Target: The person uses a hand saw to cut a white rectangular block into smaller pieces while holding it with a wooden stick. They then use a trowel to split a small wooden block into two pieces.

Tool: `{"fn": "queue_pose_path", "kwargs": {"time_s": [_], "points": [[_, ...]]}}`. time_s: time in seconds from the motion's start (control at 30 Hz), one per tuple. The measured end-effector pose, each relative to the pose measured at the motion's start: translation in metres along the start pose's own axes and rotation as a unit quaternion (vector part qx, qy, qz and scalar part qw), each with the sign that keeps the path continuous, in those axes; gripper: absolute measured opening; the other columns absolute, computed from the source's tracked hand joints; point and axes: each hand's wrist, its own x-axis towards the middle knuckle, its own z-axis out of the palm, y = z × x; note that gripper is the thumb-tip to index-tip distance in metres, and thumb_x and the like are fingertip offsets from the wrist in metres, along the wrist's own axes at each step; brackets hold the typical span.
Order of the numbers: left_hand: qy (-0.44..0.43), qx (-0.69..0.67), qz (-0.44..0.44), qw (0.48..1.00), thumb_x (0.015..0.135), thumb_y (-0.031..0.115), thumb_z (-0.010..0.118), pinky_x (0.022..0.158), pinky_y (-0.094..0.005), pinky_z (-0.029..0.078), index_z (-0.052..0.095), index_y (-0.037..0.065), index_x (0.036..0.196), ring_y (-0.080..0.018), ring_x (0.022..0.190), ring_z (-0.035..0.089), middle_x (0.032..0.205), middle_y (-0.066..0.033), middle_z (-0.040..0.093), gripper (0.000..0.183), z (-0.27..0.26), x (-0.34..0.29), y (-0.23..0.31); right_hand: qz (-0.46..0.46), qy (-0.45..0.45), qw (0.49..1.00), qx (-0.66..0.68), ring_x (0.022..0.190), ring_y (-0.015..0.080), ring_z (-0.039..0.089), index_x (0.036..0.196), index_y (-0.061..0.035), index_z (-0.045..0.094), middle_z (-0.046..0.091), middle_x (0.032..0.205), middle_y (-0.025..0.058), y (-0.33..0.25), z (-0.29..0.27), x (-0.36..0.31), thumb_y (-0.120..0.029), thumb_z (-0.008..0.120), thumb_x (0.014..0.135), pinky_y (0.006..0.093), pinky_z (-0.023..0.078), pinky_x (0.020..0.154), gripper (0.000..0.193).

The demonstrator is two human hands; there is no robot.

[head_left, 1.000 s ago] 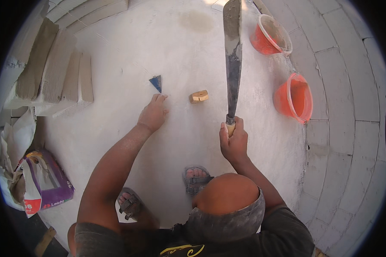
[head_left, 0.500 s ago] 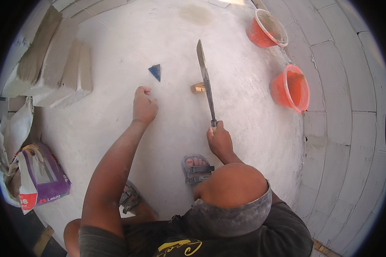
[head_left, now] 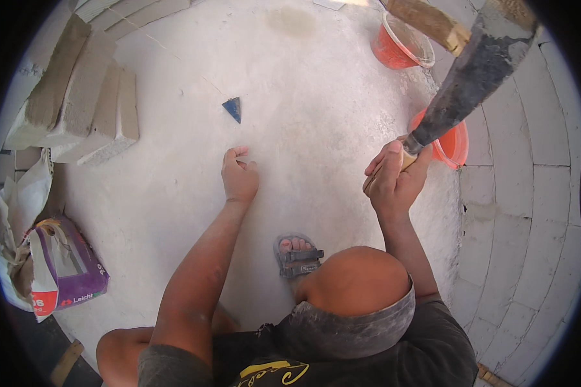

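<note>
My right hand grips the pale wooden handle of a machete, raised so that its dark, worn blade looms large toward the upper right. A wooden block is up against the raised blade, its far end out of the picture; it looks stuck on the edge. My left hand hovers over the pale floor with its fingers loosely curled in, and nothing shows in it. Beyond that hand, a small blue triangular piece lies on the floor at the end of a thin string.
Two red buckets stand along the block wall at right; the blade partly covers the nearer one. Pale blocks are stacked at left, above an opened purple and white bag. My sandalled foot rests in front.
My right hand has swung the machete up and to the right, and the wooden block has left the floor with it. My left hand has shifted right and slightly nearer.
</note>
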Motion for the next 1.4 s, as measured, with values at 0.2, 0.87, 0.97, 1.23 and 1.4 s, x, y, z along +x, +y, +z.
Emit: {"fn": "queue_pose_path", "kwargs": {"time_s": [0.2,0.87,0.97,1.23,1.4], "points": [[0.009,-0.030,-0.022,0.999,0.078,0.001,0.061,0.073,-0.0322,0.047,0.060,0.000,0.112,-0.0164,0.072,0.051,0.106,-0.0103,0.062,0.034,0.011,-0.012,0.002,0.086,-0.135,0.952,-0.260,0.065,0.0339,0.066,0.107,0.0018,0.042,0.063,0.073,0.0204,0.083,-0.004,-0.035,-0.020,0.052,0.099,0.0459,0.052,0.059,0.025],[-0.061,0.002,0.165,0.984,0.084,0.026,0.079,0.076,-0.0339,0.053,0.056,0.001,0.128,-0.0231,0.080,0.061,0.120,-0.0156,0.055,0.055,0.059,0.002,0.062,0.252,-0.334,0.837,-0.353,0.085,0.0468,0.067,0.114,0.0003,0.045,0.067,0.088,0.0281,0.118,0.019,-0.093,-0.029,0.053,0.097,0.0563,0.053,0.074,0.035],[-0.079,0.018,0.055,0.995,0.086,0.034,0.078,0.079,-0.0353,0.053,0.058,0.000,0.126,-0.0252,0.084,0.062,0.114,-0.0162,0.060,0.056,0.070,0.012,0.066,0.265,-0.337,0.836,-0.342,0.084,0.0467,0.067,0.114,0.0001,0.045,0.067,0.088,0.0280,0.123,0.020,-0.100,-0.029,0.054,0.097,0.0564,0.052,0.074,0.035],[-0.082,0.029,0.042,0.995,0.090,0.036,0.072,0.083,-0.0407,0.054,0.071,0.001,0.109,-0.0329,0.091,0.070,0.100,-0.0163,0.073,0.040,0.092,0.035,0.068,0.272,-0.341,0.862,-0.258,0.076,0.0449,0.068,0.113,0.0011,0.046,0.067,0.082,0.0283,0.136,0.011,-0.093,-0.028,0.056,0.096,0.0519,0.054,0.068,0.035],[-0.071,-0.064,-0.038,0.995,0.096,0.026,0.066,0.077,-0.0345,0.056,0.071,0.001,0.109,-0.0220,0.081,0.071,0.093,-0.0117,0.074,0.029,0.083,0.054,0.057,0.445,-0.333,0.831,-0.017,0.065,0.0403,0.069,0.117,0.0028,0.046,0.067,0.079,0.0268,0.138,0.011,-0.086,-0.029,0.059,0.096,0.0444,0.053,0.059,0.040]]}}
